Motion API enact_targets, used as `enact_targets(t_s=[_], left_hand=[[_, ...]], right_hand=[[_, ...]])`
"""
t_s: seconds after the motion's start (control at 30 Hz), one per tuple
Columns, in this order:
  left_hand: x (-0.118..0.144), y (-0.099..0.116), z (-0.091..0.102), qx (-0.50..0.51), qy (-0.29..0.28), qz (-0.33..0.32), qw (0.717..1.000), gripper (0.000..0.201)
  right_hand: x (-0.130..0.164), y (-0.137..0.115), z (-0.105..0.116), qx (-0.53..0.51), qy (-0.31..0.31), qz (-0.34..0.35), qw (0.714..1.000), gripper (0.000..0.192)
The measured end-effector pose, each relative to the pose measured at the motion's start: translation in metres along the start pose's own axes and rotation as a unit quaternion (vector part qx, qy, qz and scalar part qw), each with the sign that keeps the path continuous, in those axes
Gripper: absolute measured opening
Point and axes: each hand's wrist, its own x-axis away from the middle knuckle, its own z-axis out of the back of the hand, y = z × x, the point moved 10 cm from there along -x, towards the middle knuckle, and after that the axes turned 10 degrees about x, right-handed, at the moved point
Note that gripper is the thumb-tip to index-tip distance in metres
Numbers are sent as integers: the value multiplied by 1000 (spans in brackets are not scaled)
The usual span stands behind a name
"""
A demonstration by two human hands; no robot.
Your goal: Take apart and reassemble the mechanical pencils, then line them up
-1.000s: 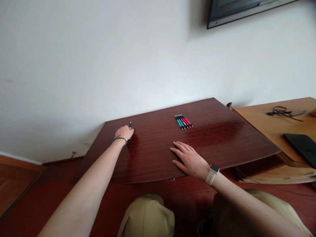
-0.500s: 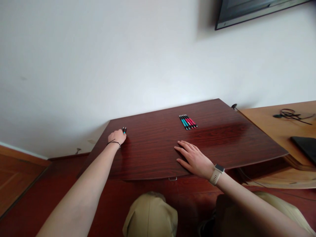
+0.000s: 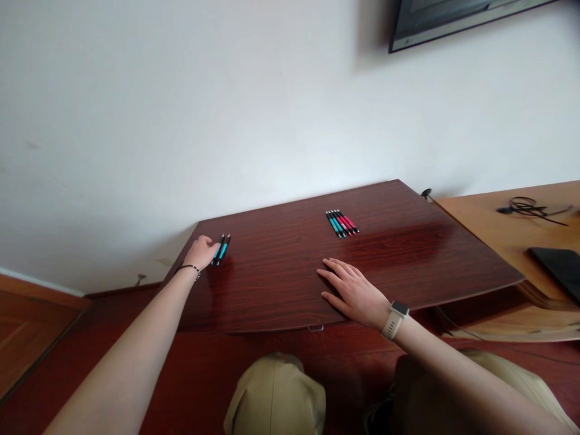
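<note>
On the dark red, glossy wooden tabletop (image 3: 290, 272), two slim teal-and-black pens (image 3: 220, 249) lie side by side near the far left corner. The person's left hand (image 3: 200, 251) rests just beside them with fingers loose — touching or barely apart, it cannot be told — and grips nothing. The right hand (image 3: 353, 291) lies flat and open near the table's near edge. Farther back sits a tight row of about six pens (image 3: 342, 223) — teal ones left, red ones right.

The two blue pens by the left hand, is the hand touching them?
Touching. The head view shows the left hand with its fingertips against the two blue pens lying on the desk, no gap between.
</note>
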Motion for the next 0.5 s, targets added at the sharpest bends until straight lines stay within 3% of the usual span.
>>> enact_targets(t_s=[0.17, 0.3, 0.5], left_hand=[[15, -10, -17, 13, -61, -34, 997, 55], [27, -1, -17, -29, -36, -49, 998, 38], [32, 9, -14, -49, -14, -13, 999, 28]], right_hand=[[0, -1, 0, -2, -3, -4, 1000, 53], [0, 0, -1, 2, -4, -2, 1000, 53], [0, 0, 0, -1, 2, 5, 1000, 53]])
